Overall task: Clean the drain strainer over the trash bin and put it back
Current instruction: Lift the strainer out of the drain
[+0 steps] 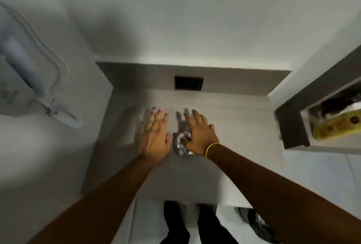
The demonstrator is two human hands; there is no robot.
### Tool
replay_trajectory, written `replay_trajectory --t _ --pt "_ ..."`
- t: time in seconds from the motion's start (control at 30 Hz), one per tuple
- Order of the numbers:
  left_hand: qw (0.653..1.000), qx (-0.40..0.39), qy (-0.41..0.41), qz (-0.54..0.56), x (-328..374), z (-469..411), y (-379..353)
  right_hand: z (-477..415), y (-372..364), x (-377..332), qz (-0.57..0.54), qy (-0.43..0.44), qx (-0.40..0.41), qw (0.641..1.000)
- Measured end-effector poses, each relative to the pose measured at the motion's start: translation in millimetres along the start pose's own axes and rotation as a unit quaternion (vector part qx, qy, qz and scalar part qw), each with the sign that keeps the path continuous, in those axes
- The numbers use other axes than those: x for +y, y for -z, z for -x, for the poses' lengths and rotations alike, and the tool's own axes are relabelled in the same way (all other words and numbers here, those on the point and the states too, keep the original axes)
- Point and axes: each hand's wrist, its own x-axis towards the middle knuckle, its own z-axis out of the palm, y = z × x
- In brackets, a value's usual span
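A bathroom or shower area of a home is shown. A sunken grey tiled floor (pixel 234 126) is enclosed by pale walls (pixel 195 19), and a dark rectangular vent (pixel 188 83) is set low in the far wall. A white hose (pixel 48 52) with a spray head (pixel 66 118) is seen hanging on the left wall. A recessed niche (pixel 297 126) is built into the right wall, and a yellow package (pixel 338 126) is kept in it. A metal drain (pixel 181 144) is set in the floor.
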Motion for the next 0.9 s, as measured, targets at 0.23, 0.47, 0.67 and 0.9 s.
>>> replay_trajectory --t 0.23,0.47,0.67,0.9 --pt "0.992 -0.119 0.024 0.024 -9 66 -91 -5 -68 16 0.043 0.023 -0.055 0.997" --pt "0.995 -0.084 0.042 0.019 -6 76 -117 -27 -66 15 0.106 0.074 -0.094 0.987" --pt "0.997 -0.052 0.042 0.036 -8 77 -124 -36 -64 14 0.118 0.094 -0.104 0.983" --pt "0.998 -0.035 0.042 0.04 -8 79 -125 -31 -60 13 0.112 0.107 -0.106 0.982"
